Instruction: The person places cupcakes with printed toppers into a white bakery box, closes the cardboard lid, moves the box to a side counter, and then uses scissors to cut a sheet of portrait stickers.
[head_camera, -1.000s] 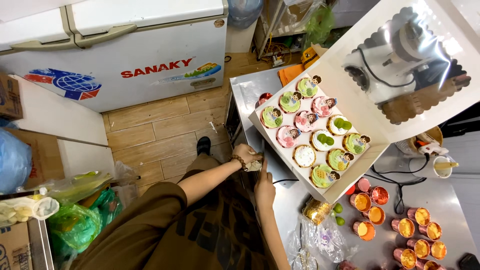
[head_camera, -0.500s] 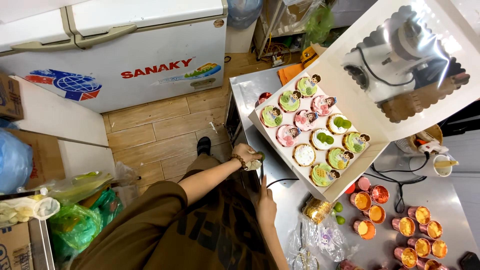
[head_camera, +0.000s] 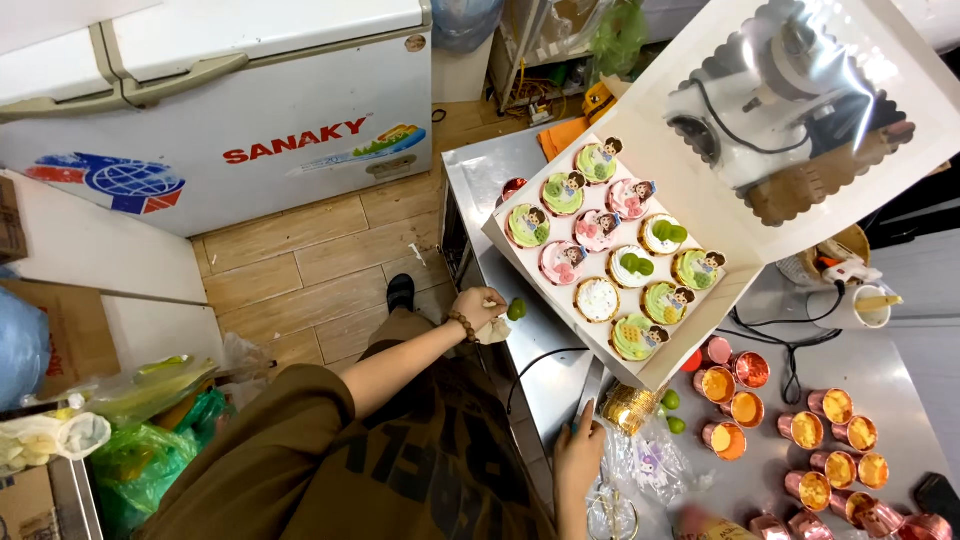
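Steel counter (head_camera: 540, 370): right hand (head_camera: 578, 455) rests flat and open by the gold foil cups (head_camera: 630, 405). Left hand (head_camera: 480, 308) pinches a green ball (head_camera: 516, 309) at the counter edge, just short of the open cupcake box (head_camera: 690, 215), whose propped lid leaves the cupcakes reachable.

A white chest freezer (head_camera: 230, 110) stands on the wooden plank floor (head_camera: 320, 260). Green plastic bags (head_camera: 150, 440) lie bunched at lower left. On the steel bench (head_camera: 900, 380), shiny copper-coloured foil cups (head_camera: 800, 430) sit in loose rows, a white cup (head_camera: 868, 305) and black cable (head_camera: 760, 330) beside them.
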